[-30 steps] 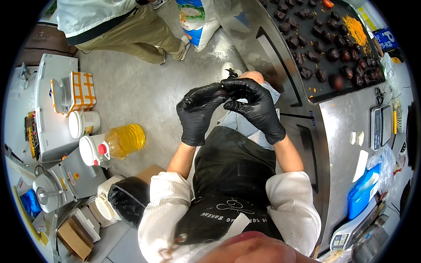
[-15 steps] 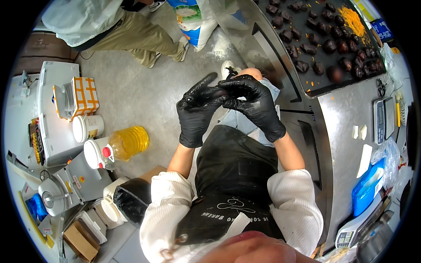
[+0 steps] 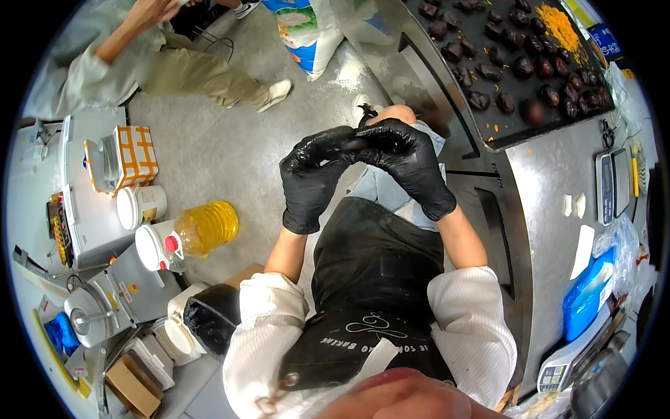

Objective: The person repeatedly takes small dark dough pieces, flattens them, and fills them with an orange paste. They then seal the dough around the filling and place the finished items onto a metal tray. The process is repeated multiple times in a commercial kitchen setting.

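Standing beside a steel counter (image 3: 551, 181) bearing a dark tray (image 3: 509, 119) — left hand (image 3: 310, 174) and right hand (image 3: 408, 160) have closed tighter around a dark lump (image 3: 354, 144).

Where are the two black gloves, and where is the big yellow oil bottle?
left hand (image 3: 310, 178), head view, back of the black glove.
right hand (image 3: 408, 157), head view, back of the black glove.
yellow oil bottle (image 3: 206, 227), head view, middle of its clear body.
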The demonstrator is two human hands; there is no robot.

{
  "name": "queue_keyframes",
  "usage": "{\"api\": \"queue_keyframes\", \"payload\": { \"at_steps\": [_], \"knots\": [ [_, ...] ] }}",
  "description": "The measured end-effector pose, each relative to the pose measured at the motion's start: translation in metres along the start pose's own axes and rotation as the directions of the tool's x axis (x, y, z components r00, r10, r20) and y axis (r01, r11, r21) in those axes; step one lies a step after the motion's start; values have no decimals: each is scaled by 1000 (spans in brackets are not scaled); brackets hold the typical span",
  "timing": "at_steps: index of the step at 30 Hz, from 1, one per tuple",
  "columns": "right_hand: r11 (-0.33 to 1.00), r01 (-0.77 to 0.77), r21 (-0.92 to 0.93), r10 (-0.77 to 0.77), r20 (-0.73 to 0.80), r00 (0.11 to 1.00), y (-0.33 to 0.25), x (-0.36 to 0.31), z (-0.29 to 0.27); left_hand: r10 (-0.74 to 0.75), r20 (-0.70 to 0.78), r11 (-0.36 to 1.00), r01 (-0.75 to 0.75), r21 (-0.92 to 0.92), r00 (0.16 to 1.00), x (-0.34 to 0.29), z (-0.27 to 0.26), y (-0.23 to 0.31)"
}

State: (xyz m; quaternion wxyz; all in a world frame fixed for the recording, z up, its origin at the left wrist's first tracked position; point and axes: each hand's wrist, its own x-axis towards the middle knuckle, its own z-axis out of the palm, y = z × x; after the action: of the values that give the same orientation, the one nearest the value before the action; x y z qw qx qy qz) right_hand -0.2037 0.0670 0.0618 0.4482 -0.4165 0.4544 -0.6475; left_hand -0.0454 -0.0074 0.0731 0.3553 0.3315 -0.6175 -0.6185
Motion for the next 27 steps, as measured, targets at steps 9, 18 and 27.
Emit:
{"api": "queue_keyframes", "payload": {
  "at_steps": [9, 18, 27],
  "knots": [
    [1000, -1, -26, -1, -71, 997, 5, -5, -1, -89, 38, 994, 91, -62, 995, 0, 2, -3],
    [999, 29, -18, -31, -87, 996, 6, -9, -5, -46, 82, 975, 63, -214, 996, 4, 18, 4],
    [986, 35, -164, -48, -75, 996, -3, -7, -9, -22, 132, 992, 5, 130, 991, 7, 10, 2]
  ]
}}
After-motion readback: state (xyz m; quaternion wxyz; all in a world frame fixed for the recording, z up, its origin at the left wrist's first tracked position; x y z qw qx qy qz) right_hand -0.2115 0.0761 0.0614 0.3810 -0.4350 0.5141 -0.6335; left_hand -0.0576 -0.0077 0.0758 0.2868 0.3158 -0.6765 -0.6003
